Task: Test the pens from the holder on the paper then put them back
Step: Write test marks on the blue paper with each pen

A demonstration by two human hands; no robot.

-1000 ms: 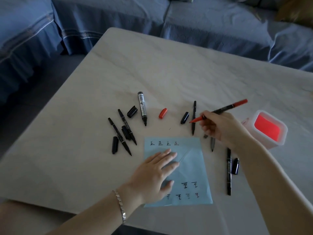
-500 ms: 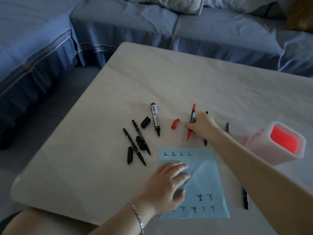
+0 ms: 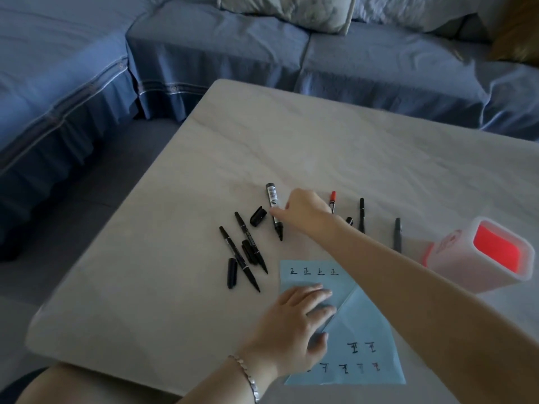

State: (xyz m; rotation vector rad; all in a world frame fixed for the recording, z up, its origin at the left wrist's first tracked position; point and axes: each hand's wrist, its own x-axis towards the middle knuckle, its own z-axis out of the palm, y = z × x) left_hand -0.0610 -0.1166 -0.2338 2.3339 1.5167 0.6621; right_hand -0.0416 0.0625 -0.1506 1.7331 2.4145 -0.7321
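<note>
My left hand (image 3: 294,325) lies flat on the blue paper (image 3: 364,322), which carries several rows of test marks. My right hand (image 3: 306,211) reaches left across the table, its fingertips touching the thick black marker (image 3: 274,208), which lies uncapped. Just right of that hand lies the red pen (image 3: 332,199), partly hidden. The white pen holder (image 3: 455,266) with a red inside stands at the right.
Two thin black pens (image 3: 239,258) and loose black caps (image 3: 258,216) lie left of the paper. A black pen (image 3: 361,211) and a grey pen (image 3: 398,234) lie near the holder. The pale table (image 3: 320,141) sits against a blue sofa (image 3: 204,53).
My right hand laid the red pen down on the table, let it go, and moved left to the thick black marker. My left hand stayed on the paper.
</note>
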